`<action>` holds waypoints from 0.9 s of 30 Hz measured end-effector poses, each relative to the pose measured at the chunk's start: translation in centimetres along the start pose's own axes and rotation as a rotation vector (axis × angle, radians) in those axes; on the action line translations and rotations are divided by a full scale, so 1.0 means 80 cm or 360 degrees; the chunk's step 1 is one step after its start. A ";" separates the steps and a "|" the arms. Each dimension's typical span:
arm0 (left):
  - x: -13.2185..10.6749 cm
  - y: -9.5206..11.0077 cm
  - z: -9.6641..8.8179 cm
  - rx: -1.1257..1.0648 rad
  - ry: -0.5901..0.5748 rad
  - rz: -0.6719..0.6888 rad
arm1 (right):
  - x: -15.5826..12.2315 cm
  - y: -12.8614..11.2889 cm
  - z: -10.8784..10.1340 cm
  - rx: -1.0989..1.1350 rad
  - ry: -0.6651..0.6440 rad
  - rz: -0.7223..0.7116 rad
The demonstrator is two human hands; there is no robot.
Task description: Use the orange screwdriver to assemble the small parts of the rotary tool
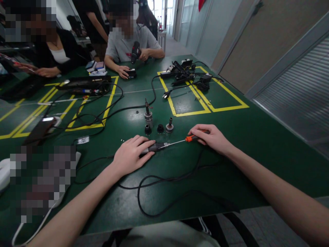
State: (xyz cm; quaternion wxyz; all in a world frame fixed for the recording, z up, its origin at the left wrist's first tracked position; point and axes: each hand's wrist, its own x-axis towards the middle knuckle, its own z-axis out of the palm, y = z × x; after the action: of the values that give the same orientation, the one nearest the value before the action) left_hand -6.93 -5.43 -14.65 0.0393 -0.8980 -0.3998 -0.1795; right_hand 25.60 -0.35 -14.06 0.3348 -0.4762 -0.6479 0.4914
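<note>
My left hand [132, 154] lies over a slim dark grey corded tool [155, 147], its fingers wrapped around the body and pressing it to the green table. I cannot make out the exact kind of tool. In my right hand [212, 137] is a screwdriver [189, 138] with an orange and black handle. Its thin shaft points left, and the tip touches or lies over the front end of the tool. Just beyond stand a tall metal part with a shaft [148, 115], a dark collar [147, 129], a black ring-like piece [160, 128] and a round part with a stem [169, 126].
A black cable [154, 178] loops across the table [115, 206] in front of me. Ahead right, a pile of black tools and cords [182, 73] lies among yellow tape lines. Across the table a person holds a power drill [135, 52]. A power strip [77, 157] lies left.
</note>
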 end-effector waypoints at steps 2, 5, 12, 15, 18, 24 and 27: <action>0.000 0.000 -0.001 -0.0008 -0.0016 -0.0014 | 0.000 -0.002 0.000 0.0030 0.0037 0.0012; 0.001 0.000 -0.001 -0.0024 -0.0063 -0.0052 | 0.000 -0.005 -0.002 0.0058 0.0051 0.0019; 0.002 0.001 -0.001 -0.0033 -0.0116 -0.0102 | 0.002 -0.002 -0.005 -0.0060 -0.0031 0.0000; 0.002 0.001 -0.001 -0.0031 -0.0120 -0.0098 | 0.003 0.001 -0.005 -0.0060 -0.0053 0.0016; 0.001 0.000 0.000 -0.0029 -0.0119 -0.0107 | 0.003 0.001 -0.007 0.0019 -0.0043 0.0037; 0.001 0.002 0.000 -0.0033 -0.0119 -0.0105 | 0.002 -0.001 -0.011 0.0050 -0.0161 0.0050; 0.001 0.003 0.000 -0.0029 -0.0108 -0.0104 | 0.001 0.002 -0.011 0.0049 -0.0226 0.0087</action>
State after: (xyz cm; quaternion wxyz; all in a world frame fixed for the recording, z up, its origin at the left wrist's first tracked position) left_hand -6.72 -5.50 -14.62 0.0117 -0.8904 -0.4282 -0.1538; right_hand 26.39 0.02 -13.96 0.2817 -0.4525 -0.6491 0.5427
